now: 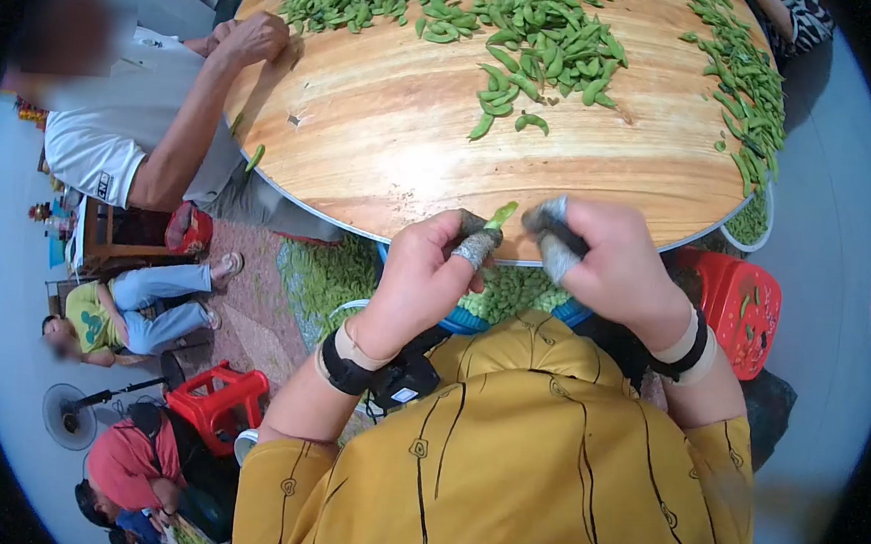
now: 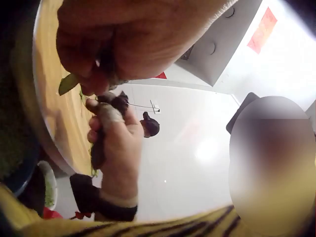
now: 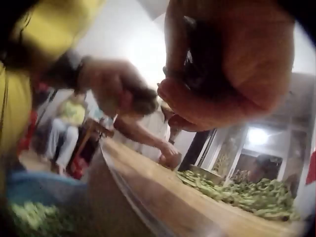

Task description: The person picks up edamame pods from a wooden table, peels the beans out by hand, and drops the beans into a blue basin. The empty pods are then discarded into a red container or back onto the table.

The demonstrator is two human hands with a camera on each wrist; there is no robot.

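Note:
My left hand (image 1: 420, 276) pinches a green soybean pod (image 1: 502, 214) between thumb and fingers, over the table's near edge. In the left wrist view that pod's tip (image 2: 68, 84) sticks out past the fingertips. Grey tape wraps the thumb and a finger of each hand. To the right, my right hand (image 1: 620, 268) is blurred, its thumb and fingers bent toward the left hand; I cannot tell whether it holds anything. Below both hands, a blue basin (image 3: 47, 182) contains green beans (image 1: 519, 297), partly hidden by the hands and yellow shirt.
The round wooden table (image 1: 384, 129) bears a pile of pods (image 1: 554, 50) and more pods (image 1: 741, 81) along its right rim. A person's hand (image 1: 260, 38) rests at the left rim. A white tub (image 1: 766, 214) and red stool (image 1: 742, 321) stand right; green heaps (image 1: 320, 280) lie left.

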